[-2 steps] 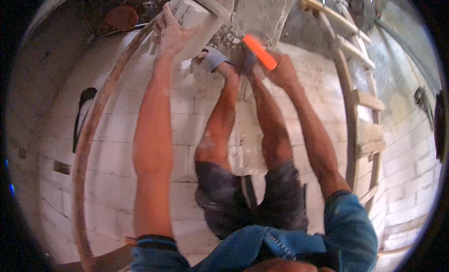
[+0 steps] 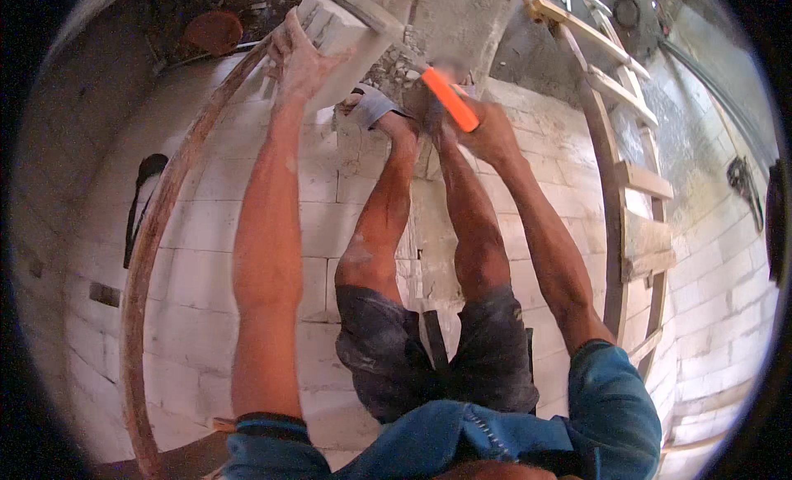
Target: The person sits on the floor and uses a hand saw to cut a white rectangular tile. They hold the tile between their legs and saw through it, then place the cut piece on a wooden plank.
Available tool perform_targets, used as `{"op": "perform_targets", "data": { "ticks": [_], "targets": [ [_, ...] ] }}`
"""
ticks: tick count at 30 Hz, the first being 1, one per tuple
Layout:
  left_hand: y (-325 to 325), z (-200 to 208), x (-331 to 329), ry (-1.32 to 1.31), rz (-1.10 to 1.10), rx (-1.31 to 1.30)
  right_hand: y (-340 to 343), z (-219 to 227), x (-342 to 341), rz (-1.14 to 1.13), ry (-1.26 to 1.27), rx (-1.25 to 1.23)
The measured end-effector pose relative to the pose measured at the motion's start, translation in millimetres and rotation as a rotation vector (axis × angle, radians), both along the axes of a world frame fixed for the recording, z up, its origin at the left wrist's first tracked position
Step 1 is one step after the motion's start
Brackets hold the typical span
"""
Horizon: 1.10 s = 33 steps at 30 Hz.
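Observation:
At the upper left, my left hand [image 2: 301,63] is spread along the side of a pale, dusty block [image 2: 334,30], fingers and thumb gripping it. My right hand [image 2: 488,133] is wrapped round the bright orange handle [image 2: 450,99] of a hand tool. A thin shaft leads from that handle to a long grey end [image 2: 363,11], lying at or just over the block's upper edge. Whether it touches the block, and what kind of tool it is, I cannot tell. My feet in grey footwear [image 2: 381,107] are just below the block.
Grey rubble [image 2: 396,71] lies between the block and my feet. A curved wooden pole [image 2: 153,241] runs down the left, beside a reddish round container [image 2: 212,33]. On the right stands a wooden ladder-like frame [image 2: 612,191]. White block masonry [image 2: 206,274] surrounds my legs.
My right hand and the orange handle have shifted slightly left and down. The tool's grey end looks sharper against the block. My left hand keeps its grip, almost unmoved.

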<state>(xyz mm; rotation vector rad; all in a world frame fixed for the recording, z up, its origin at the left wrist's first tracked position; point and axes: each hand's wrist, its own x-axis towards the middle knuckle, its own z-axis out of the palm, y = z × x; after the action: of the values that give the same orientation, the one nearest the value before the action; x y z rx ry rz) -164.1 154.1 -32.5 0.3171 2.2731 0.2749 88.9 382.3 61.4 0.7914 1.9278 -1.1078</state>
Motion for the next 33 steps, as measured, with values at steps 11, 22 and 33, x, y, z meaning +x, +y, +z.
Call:
{"op": "perform_targets", "data": {
  "ticks": [11,22,33],
  "targets": [
    [12,5,0,0.020,0.056,0.104,12,8,-22,-0.035,0.058,0.034],
    [-2,1,-5,-0.029,0.030,0.105,17,57,53,0.108,0.042,0.071],
    [-13,10,-19,-0.058,0.026,0.074,7,98,84,-0.043,0.045,0.008]
  ]
}}
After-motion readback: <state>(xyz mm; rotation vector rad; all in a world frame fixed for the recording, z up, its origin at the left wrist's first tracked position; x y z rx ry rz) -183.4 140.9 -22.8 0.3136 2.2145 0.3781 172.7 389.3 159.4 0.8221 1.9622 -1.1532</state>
